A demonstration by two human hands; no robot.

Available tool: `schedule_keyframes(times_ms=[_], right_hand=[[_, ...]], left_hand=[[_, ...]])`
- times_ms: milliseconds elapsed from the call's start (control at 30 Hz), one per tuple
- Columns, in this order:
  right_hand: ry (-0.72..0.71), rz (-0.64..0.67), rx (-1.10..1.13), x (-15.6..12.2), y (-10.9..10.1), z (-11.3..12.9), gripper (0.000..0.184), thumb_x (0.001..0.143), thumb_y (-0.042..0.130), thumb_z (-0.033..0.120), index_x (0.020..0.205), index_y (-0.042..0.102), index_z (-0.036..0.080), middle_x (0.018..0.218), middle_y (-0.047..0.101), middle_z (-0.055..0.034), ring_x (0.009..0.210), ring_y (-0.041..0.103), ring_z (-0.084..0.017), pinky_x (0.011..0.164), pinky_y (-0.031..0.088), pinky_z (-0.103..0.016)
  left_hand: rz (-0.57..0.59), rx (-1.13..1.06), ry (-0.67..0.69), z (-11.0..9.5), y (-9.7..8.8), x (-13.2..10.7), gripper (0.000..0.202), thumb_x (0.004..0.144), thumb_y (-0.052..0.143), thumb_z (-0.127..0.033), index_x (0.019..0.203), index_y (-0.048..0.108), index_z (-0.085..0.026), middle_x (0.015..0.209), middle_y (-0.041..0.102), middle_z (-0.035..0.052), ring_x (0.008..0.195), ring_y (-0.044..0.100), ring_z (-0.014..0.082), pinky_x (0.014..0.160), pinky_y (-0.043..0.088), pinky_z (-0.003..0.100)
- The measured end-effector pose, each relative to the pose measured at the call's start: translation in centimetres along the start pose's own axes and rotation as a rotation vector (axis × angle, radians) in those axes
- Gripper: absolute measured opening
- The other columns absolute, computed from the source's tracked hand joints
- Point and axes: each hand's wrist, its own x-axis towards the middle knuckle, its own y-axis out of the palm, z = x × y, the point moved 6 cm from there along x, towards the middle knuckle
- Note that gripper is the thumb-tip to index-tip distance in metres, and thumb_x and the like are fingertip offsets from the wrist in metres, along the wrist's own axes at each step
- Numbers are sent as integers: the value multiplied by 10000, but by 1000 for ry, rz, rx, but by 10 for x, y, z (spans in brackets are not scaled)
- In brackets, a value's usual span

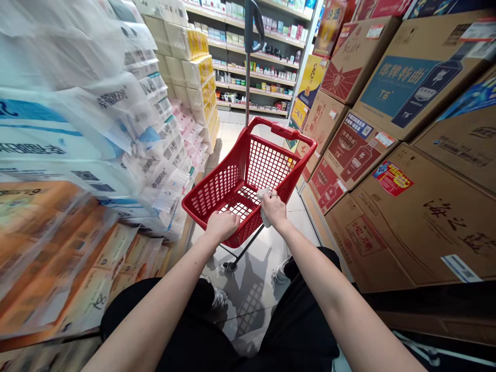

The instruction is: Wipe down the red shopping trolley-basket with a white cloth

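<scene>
A red plastic shopping cart [211,194] with lattice walls stands in front of me on small wheels, a grey pole with a looped handle [253,31] rising behind it. The basket holds nothing that I can see. My left hand [222,226] is closed over the near rim, its fingertips inside the basket. On the right side rim, my right hand [274,208] is closed on a crumpled whitish cloth or tissue [265,216], which lies against the red plastic. Part of the cloth is hidden under my fingers.
Stacked tissue packs [155,129] line the left side, blurred near the edge. Cardboard boxes [411,201] are piled high on the right. Shelves of small goods [256,67] stand at the back. My shoes and legs are close below the cart.
</scene>
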Motion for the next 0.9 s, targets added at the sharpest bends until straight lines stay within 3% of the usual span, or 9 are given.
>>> schedule_keyframes(times_ms=[100, 200, 333, 500, 600, 733, 833, 900], right_hand=[[18, 20, -1, 5, 3, -1, 304, 956, 330, 336, 1151, 520, 201, 1056, 522, -115, 876, 563, -190, 685, 458, -272], [62, -2, -3, 6, 5, -4, 283, 955, 335, 332, 1108, 537, 205, 1002, 551, -94, 841, 583, -182, 667, 453, -255], [109, -48, 26, -14, 9, 3, 286, 966, 288, 260, 1110, 527, 196, 958, 575, -85, 764, 599, -150, 641, 438, -227], [-22, -20, 77, -53, 16, 35, 266, 963, 308, 251, 1116, 520, 206, 966, 596, -90, 780, 601, -151, 650, 424, -215], [-108, 10, 94, -58, 16, 42, 268, 972, 299, 282, 1085, 533, 219, 1010, 604, -88, 817, 603, -155, 673, 419, -217], [33, 39, 138, -36, 12, 14, 317, 983, 257, 322, 1155, 509, 236, 1012, 614, -69, 828, 613, -161, 691, 431, -237], [233, 4, 213, -25, 12, -11, 381, 983, 224, 305, 1312, 394, 216, 1046, 619, -74, 837, 625, -168, 712, 448, -255], [273, -37, 277, -30, 16, -14, 422, 978, 220, 280, 1374, 325, 180, 1082, 620, -91, 873, 626, -176, 746, 452, -261]], left_hand=[[83, 13, -57, 8, 9, -2, 544, 904, 199, -383, 870, 687, -144, 911, 691, 147, 893, 632, 258, 793, 419, 368], [89, -3, -85, 7, 13, -3, 554, 905, 183, -394, 929, 683, -155, 924, 694, 142, 888, 635, 260, 763, 430, 357], [107, -46, -97, 0, 15, -1, 605, 904, 153, -432, 931, 692, -157, 932, 695, 143, 896, 634, 276, 771, 438, 377], [126, -57, -69, -4, 15, 1, 600, 902, 169, -431, 889, 701, -153, 964, 691, 149, 917, 632, 285, 795, 438, 396], [138, -55, -71, -3, 16, 0, 562, 901, 206, -435, 896, 699, -166, 987, 691, 130, 940, 628, 248, 827, 433, 358], [151, -43, -106, -5, 18, 1, 628, 901, 155, -477, 904, 699, -164, 958, 694, 132, 930, 631, 262, 811, 443, 369], [163, -37, -106, -11, 19, 3, 653, 897, 128, -468, 888, 701, -154, 947, 693, 140, 915, 633, 284, 783, 451, 386], [166, -38, -93, -15, 19, 4, 633, 894, 141, -455, 895, 700, -158, 958, 693, 139, 916, 633, 286, 780, 450, 387]])
